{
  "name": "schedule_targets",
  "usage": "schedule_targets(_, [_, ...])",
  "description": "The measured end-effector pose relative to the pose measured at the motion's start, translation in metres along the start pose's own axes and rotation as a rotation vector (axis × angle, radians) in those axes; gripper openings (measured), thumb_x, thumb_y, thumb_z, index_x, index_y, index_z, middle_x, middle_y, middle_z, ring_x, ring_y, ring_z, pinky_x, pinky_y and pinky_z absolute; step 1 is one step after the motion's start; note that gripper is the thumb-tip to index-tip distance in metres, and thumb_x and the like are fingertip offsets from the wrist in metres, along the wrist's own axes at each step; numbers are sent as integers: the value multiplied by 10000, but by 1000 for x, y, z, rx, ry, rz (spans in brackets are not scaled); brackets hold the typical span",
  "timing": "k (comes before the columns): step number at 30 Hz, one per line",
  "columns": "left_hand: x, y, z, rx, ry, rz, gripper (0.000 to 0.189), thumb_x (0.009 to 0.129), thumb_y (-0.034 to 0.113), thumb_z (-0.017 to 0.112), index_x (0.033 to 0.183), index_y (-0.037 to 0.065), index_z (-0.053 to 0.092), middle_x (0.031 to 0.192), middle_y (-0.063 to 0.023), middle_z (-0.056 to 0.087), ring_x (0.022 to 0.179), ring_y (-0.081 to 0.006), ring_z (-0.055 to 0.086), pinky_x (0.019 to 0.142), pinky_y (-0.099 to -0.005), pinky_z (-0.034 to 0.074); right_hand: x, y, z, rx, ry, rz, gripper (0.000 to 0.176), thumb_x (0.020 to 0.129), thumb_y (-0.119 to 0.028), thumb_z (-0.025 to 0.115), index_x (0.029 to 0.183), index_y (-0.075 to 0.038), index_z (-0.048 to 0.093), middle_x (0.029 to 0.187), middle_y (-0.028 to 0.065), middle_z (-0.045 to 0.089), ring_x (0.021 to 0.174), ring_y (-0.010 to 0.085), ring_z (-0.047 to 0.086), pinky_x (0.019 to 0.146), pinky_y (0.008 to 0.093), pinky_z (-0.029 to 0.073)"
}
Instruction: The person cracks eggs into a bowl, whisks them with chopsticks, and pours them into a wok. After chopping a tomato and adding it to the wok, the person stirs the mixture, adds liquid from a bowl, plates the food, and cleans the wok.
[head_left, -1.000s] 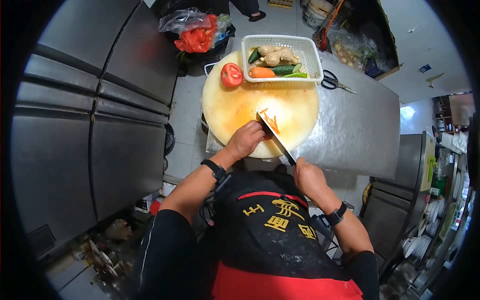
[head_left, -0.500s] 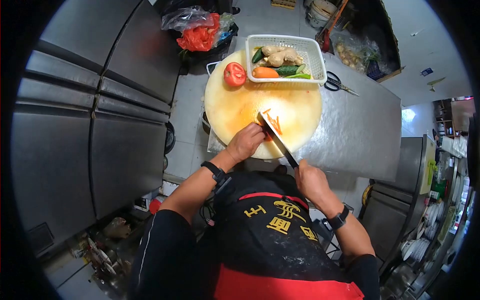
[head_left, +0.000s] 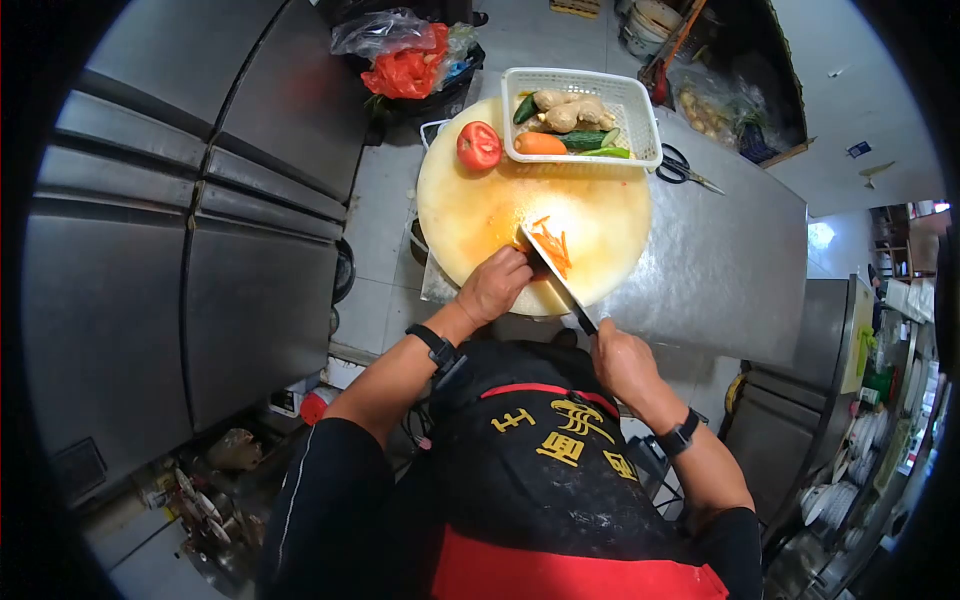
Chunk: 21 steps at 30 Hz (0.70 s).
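Observation:
My right hand (head_left: 624, 358) is closed round the dark handle of a kitchen knife (head_left: 556, 280), whose blade points away and to the left across the round chopping board (head_left: 460, 225). Against the blade's left side, my left hand (head_left: 495, 282) has its fingers bent and pressed together on a carrot piece, mostly hidden beneath the fingertips. Thin orange carrot strips (head_left: 553, 247) lie in a small pile just right of the blade. A red tomato (head_left: 479, 146) with a cut top rests at the board's far left.
A white plastic basket (head_left: 655, 125) at the board's far edge holds ginger (head_left: 575, 110), an orange carrot (head_left: 540, 144), cucumber (head_left: 580, 139) and a green pepper (head_left: 607, 153). Scissors (head_left: 690, 172) lie on the metal table (head_left: 740, 250). Steel cabinets (head_left: 260, 290) stand at left.
The whole view has shifted slightly, with the board appearing a little farther right. More carrot strips show beside the blade. Both hands keep their holds.

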<state>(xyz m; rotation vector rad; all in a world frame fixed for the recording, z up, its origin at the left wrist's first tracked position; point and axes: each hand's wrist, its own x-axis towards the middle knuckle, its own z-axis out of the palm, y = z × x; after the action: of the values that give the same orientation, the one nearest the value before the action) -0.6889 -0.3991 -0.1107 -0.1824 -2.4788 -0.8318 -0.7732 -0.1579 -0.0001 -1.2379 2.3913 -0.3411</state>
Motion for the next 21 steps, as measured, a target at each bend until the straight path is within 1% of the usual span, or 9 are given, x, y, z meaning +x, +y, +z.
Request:
schedule_targets(2, [6, -8, -2, 8, 32, 10, 86, 730, 7, 626, 798, 32, 580, 829, -106, 522, 819, -288, 546, 732, -355, 481, 8, 8, 3, 5, -2, -4, 202, 907, -166, 566, 843, 9, 488, 627, 270, 584, 612, 462, 602, 570, 540, 477])
schedule_targets(4, [-1, -4, 0, 5, 14, 1, 81, 734, 14, 621, 797, 34, 575, 825, -106, 519, 819, -291, 548, 716, -359, 483, 4, -13, -25, -45, -78, 23, 170, 912, -125, 538, 833, 18, 491, 664, 263, 604, 617, 455, 604, 577, 536, 479])
schedule_targets(7, [-6, -3, -1, 41, -21, -46, 77, 737, 19, 612, 798, 33, 568, 819, -108, 513, 813, -292, 545, 704, -367, 483, 3, -7, -8, 16, 11, -28, 174, 915, -129, 534, 834, 20, 492, 665, 265, 603, 609, 457, 602, 567, 535, 477])
schedule_targets(8, [-7, 0, 1, 37, -16, -51, 77, 737, 19, 612, 798, 33, 568, 819, -108, 513, 813, -292, 545, 704, -367, 483, 3, 7, 8, 6, -5, -47, 184, 918, -141, 533, 834, 18, 493, 654, 260, 600, 607, 460, 602, 566, 538, 478])
schedule_targets(12, [-4, -1, -7, 60, 23, 2, 71, 739, 43, 624, 781, 40, 567, 795, -96, 500, 799, -276, 536, 687, -360, 470, 0, -9, -8, -56, -73, 1, 193, 920, -151, 534, 834, 17, 493, 648, 255, 600, 605, 461, 601, 573, 542, 481])
schedule_targets(16, [-10, -1, -5, 73, -14, -40, 106, 727, 31, 676, 775, 36, 582, 787, -100, 521, 788, -286, 554, 692, -364, 473, 1, 0, 3, -7, -41, -1, 197, 920, -154, 536, 829, 14, 489, 649, 259, 598, 612, 460, 605, 575, 543, 482])
schedule_targets(18, [-9, -1, -6, 68, 71, -32, 111, 716, 36, 682, 764, 45, 582, 781, -92, 531, 782, -280, 556, 688, -368, 469, 7, -2, 1, -10, -49, -4, 194, 917, -151, 542, 828, 12, 488, 648, 261, 597, 612, 460, 605, 573, 543, 481])
schedule_targets(19, [-14, 2, -4, 59, 63, -36, 111, 716, 36, 682, 764, 45, 582, 781, -92, 531, 782, -280, 556, 688, -368, 469, 2, -12, -10, -18, -37, -10, 189, 915, -146, 545, 828, 11, 488, 649, 261, 597, 613, 461, 604, 576, 543, 481])
schedule_targets(21, [-12, -3, -5, 130, 85, -22, 66, 743, 72, 634, 769, 60, 575, 785, -74, 521, 775, -256, 538, 702, -362, 459, 6, -12, -10, -33, -12, -24, 185, 914, -142, 547, 829, 10, 488, 649, 261, 597, 613, 462, 603, 579, 543, 481])
